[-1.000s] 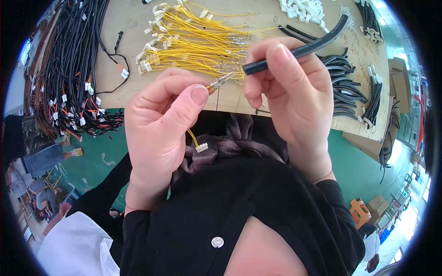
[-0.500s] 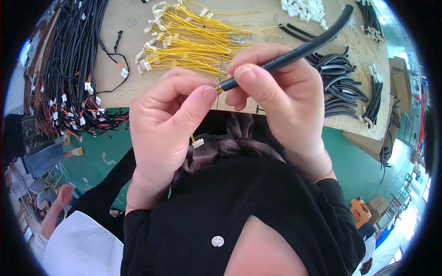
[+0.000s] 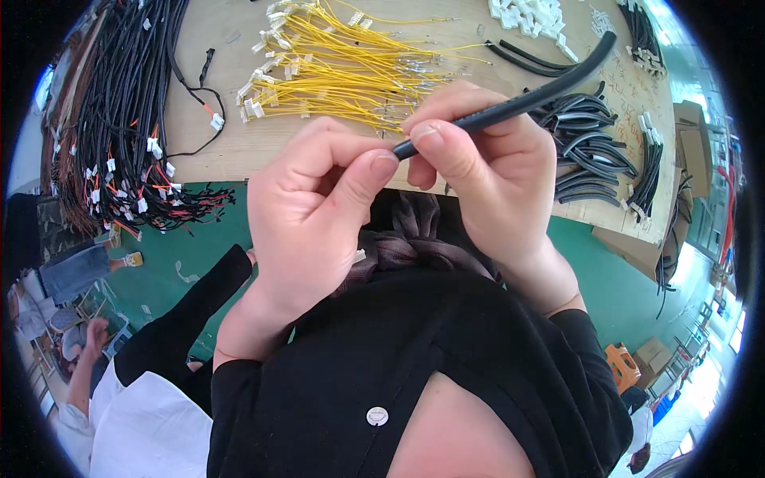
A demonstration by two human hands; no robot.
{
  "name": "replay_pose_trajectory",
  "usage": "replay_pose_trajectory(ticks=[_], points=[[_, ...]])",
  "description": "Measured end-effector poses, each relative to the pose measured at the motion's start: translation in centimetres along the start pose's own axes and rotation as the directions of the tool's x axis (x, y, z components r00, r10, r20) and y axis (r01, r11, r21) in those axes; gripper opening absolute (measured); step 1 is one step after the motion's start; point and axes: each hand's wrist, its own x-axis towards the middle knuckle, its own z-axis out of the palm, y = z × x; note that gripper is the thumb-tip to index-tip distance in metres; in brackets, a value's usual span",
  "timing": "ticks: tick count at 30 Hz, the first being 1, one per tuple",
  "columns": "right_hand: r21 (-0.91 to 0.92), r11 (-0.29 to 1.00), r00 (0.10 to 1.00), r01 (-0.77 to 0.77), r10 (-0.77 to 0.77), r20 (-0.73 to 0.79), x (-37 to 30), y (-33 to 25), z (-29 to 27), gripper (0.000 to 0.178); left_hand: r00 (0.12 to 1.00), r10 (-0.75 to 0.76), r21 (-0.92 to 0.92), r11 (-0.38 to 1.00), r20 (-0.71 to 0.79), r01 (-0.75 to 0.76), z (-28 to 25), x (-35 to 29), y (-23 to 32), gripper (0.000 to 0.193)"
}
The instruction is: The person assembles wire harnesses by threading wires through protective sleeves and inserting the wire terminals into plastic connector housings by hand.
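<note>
Above the table's front edge, my right hand [image 3: 502, 163] grips a bent black tube [image 3: 532, 99] between thumb and fingers; its free end points up to the right. My left hand [image 3: 299, 203] pinches at the tube's lower left end, fingertips closed around the yellow wire entering there. The wire itself is hidden by my fingers now. A small white connector [image 3: 360, 256] peeks out beside my left palm, mostly covered. Behind my hands, yellow wires [image 3: 335, 73] with white connectors and metal tips lie on the table.
Black cable bundles [image 3: 119, 95] hang over the table's left edge. To the right lie a heap of black tubes [image 3: 586, 151], white plastic connectors [image 3: 527, 16] and short black wires [image 3: 652, 163]. An orange stool [image 3: 623, 366] stands lower right; another person's arm [image 3: 84, 370] is lower left.
Both hands have shifted slightly; the left has moved right and closer to the tube. The gold-coloured piece at the tube's end no longer shows, and the white connector is mostly covered.
</note>
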Motion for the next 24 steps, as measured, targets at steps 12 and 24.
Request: replay_pose_trajectory(ticks=[12,24], points=[[0.372,0.885,0.951,-0.281,0.309,-0.017,-0.1,0.6,-0.3,0.025,0.989,-0.145,-0.188,0.971,0.021,0.147,-0.4,-0.6,-0.4,0.011],[0.219,0.971,0.989,-0.097,0.12,-0.091,-1.2,0.0,-1.3,0.014,0.999,-0.017,0.11,0.994,0.043,0.012,0.6,-1.2,-0.7,0.017]])
